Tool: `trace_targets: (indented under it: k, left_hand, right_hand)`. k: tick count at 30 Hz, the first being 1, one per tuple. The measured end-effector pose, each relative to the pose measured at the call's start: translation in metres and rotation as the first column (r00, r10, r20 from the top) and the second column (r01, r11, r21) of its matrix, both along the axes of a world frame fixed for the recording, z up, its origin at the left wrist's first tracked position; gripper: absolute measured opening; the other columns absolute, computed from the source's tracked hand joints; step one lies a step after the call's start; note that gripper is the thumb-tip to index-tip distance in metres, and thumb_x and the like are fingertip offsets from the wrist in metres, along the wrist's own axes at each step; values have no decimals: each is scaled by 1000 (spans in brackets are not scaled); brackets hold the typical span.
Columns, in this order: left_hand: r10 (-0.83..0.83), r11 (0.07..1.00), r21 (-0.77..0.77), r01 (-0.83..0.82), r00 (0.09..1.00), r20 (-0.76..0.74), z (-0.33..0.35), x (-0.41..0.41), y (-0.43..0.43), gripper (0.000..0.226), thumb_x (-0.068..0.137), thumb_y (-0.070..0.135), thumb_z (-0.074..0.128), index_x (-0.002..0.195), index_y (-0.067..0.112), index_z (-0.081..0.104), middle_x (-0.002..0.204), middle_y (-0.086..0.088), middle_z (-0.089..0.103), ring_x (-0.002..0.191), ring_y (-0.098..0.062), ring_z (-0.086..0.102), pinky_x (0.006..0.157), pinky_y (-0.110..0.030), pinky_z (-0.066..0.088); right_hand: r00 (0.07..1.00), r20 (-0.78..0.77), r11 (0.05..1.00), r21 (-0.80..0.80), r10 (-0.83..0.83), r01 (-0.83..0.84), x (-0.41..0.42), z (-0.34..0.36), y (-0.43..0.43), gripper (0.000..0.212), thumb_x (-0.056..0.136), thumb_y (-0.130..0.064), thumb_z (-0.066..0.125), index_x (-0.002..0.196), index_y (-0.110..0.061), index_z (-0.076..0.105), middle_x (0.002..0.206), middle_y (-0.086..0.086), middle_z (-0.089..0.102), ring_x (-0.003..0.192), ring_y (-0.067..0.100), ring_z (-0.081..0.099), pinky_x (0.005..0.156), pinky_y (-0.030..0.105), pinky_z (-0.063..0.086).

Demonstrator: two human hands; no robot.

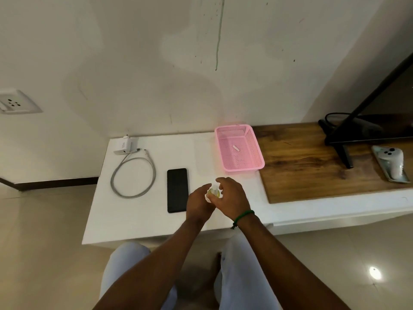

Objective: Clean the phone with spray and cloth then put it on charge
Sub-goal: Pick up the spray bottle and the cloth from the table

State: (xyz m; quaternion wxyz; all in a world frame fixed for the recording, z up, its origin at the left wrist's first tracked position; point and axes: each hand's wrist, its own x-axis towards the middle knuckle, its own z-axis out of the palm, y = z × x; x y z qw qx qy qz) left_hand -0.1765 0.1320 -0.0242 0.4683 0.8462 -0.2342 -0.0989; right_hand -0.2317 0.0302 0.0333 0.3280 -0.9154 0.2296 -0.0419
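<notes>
A black phone [177,190] lies screen up on the white table [143,220], left of my hands. Between my hands is a small spray bottle [213,191] with yellowish liquid and a clear top. My right hand [231,195] curls around the bottle, fingers over its top. My left hand [199,203] is close against the bottle's left side, with a bit of white showing under it; I cannot tell whether that is the cloth. A white charger [123,144] with its grey cable [133,175] coiled in a loop lies at the table's far left.
An empty-looking pink basket [257,151] stands behind my hands. A wall socket [13,104] is on the wall at far left. To the right are a wooden board [312,171], a black stand [344,139] and a white controller [392,162] on a tray.
</notes>
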Motion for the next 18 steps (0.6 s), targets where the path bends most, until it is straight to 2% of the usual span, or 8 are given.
trace_targets:
  k: [4,9,11,16,18]
  left_hand:
    - [7,1000,29,-7,1000,-9,-2,2,-1,11,82,25,68,90,20,73,83,2,75,74,-15,68,64,-18,48]
    - [6,1000,13,-6,1000,-7,-5,3,-1,19,85,31,68,97,18,74,89,0,76,77,-16,69,67,-23,51]
    - [15,1000,2,-15,1000,-5,-7,4,-1,20,85,30,69,98,17,74,91,-1,76,79,-16,69,70,-26,54]
    - [28,999,-46,-29,1000,-8,-12,2,0,23,85,33,67,99,16,74,87,-1,76,75,-17,69,68,-24,53]
    - [29,998,-49,-29,1000,1,-13,2,0,21,86,32,67,98,16,74,85,-1,76,73,-17,69,64,-18,49]
  right_hand:
    - [998,-62,996,-87,-3,-2,14,5,3,43,85,-40,63,118,-13,58,118,6,63,106,22,59,92,31,46]
    - [988,-154,982,-185,-1,-28,21,6,0,31,87,-41,60,98,-12,63,98,7,68,89,20,62,80,29,48]
    - [985,-173,982,-189,-4,-29,22,7,0,31,87,-41,60,96,-11,65,95,8,69,86,21,63,79,30,49]
    - [979,-206,973,-225,-3,-44,24,8,1,32,88,-40,60,97,-10,65,95,9,69,86,23,65,79,31,50]
    - [976,-219,970,-236,2,-55,25,8,1,31,89,-39,59,98,-9,65,95,10,70,86,24,65,80,30,50]
